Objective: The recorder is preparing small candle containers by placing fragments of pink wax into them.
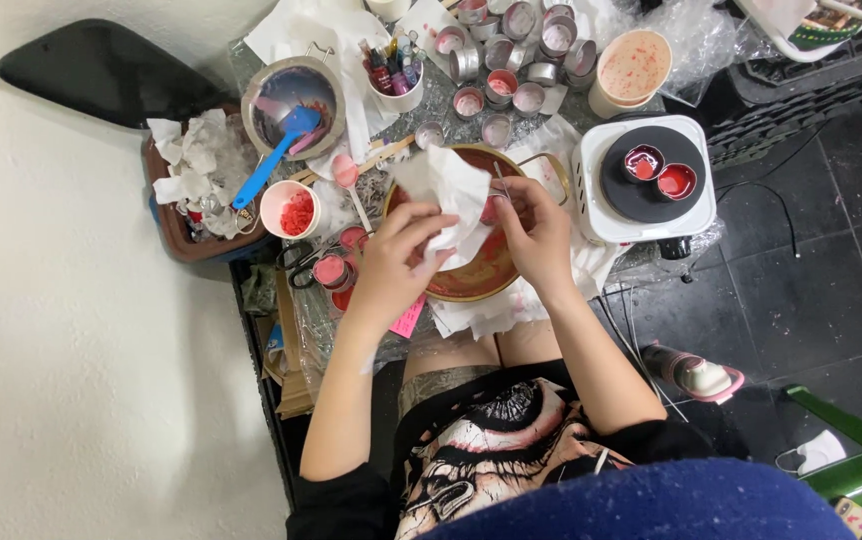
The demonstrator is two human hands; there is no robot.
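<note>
My left hand (394,262) grips a crumpled white paper tissue (448,190) over a round metal pot (471,275) stained red inside. My right hand (536,232) is closed on a small red-filled tin and a thin metal tool (502,182) just right of the tissue, above the same pot. Both hands meet over the pot's middle.
A white hot plate (644,178) with two small red tins stands at the right. Several small metal tins (511,60) crowd the back. At the left are a metal bowl with a blue spatula (276,155), a cup of red bits (291,208) and a bin of tissues (196,175).
</note>
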